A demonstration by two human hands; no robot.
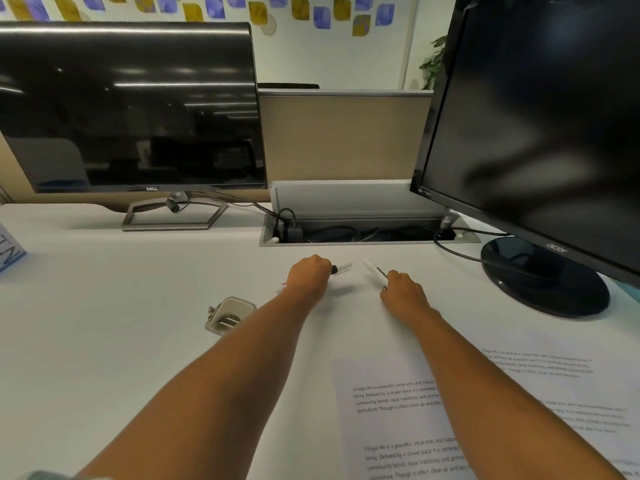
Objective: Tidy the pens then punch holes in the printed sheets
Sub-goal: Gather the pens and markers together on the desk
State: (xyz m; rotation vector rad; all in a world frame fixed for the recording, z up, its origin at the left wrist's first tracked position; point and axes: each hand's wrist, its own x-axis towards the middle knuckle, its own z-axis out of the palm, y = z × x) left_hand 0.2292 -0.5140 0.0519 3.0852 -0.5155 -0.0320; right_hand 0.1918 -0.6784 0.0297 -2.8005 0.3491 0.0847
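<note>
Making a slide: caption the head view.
Left hand grips a pen, right hand another pen, near hole punch and printed sheets.

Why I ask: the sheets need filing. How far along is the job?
Nothing looks finished. In hand: the left hand grips a white black-banded pen, the right hand another white pen. Left: the silvery metal hole punch sits untouched; the white printed sheets show no holes.
</note>
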